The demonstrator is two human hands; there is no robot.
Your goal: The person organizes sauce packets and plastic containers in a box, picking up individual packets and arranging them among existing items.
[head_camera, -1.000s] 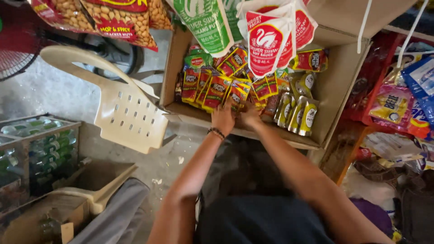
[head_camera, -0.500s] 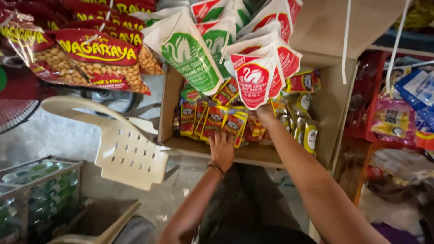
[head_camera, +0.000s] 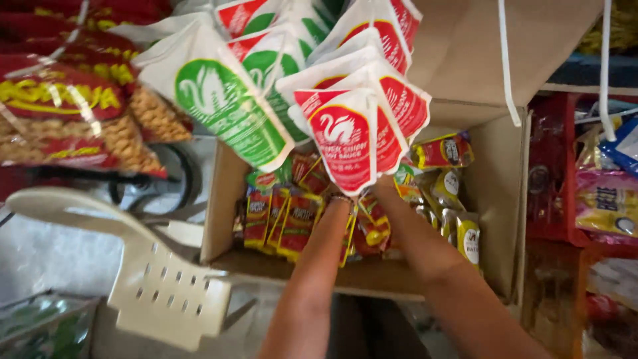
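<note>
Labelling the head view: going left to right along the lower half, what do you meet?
Cream perforated plastic chair → left forearm reaching into the open brown cardboard box of red and yellow sachets → right forearm → red wire rack of packets. Both hands are hidden behind the hanging pouches.

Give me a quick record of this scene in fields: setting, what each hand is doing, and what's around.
Setting: cardboard box holding small sachets
Left hand: hidden behind the hanging white pouches, forearm reaching into the box
Right hand: also hidden, forearm reaching in
Box contents: red sachets, yellow sachets
Nearby: cream plastic chair, peanut bags
</note>
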